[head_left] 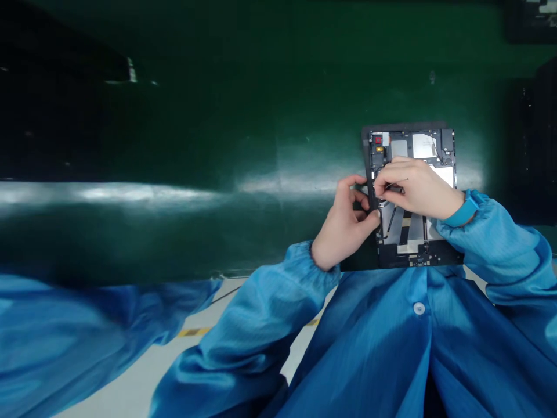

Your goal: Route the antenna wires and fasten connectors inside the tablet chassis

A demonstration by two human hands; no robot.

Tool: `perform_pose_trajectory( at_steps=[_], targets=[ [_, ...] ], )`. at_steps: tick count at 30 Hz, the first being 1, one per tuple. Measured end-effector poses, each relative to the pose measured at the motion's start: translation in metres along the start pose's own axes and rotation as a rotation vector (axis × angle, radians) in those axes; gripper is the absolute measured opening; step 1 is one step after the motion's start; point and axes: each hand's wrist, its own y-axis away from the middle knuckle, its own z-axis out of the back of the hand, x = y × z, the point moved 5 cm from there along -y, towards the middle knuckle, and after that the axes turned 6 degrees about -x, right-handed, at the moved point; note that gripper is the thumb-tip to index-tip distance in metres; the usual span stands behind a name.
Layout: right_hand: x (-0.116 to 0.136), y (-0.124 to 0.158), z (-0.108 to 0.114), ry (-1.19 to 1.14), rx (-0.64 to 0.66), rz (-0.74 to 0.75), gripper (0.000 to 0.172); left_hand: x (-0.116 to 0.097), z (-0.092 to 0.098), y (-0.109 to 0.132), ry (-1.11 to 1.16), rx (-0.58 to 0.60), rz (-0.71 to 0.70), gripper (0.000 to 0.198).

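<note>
An opened tablet (413, 148) lies back-up on the green mat, its circuit boards and metal shields exposed. My left hand (346, 226) grips the tablet's left edge, thumb and fingers closed around the frame. My right hand (418, 188) rests over the middle of the tablet, fingers pinched on a thin dark tool or cable that I cannot make out. Both arms wear blue coat sleeves.
The green mat (243, 128) spreads wide to the left and back. Dark objects sit at the far right edge (537, 122) and top right corner. Another blue sleeve (78, 325) shows at the lower left. Pale floor with yellow tape (194, 332) lies below the table edge.
</note>
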Motion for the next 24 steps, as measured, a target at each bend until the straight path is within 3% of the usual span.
perform_pose_trajectory(
  at_steps=[10,18,24],
  targets=[
    [-0.002,-0.003,-0.003,-0.021,-0.010,-0.008,0.018,0.000,0.005,-0.010,0.086,0.021,0.011,0.053],
    [-0.004,-0.007,0.000,0.002,-0.032,-0.014,0.017,-0.003,0.004,-0.015,0.003,-0.039,0.011,0.050],
    [-0.012,-0.023,0.006,0.096,-0.053,-0.077,0.019,-0.010,0.005,-0.023,-0.027,-0.008,-0.006,0.045]
  ],
)
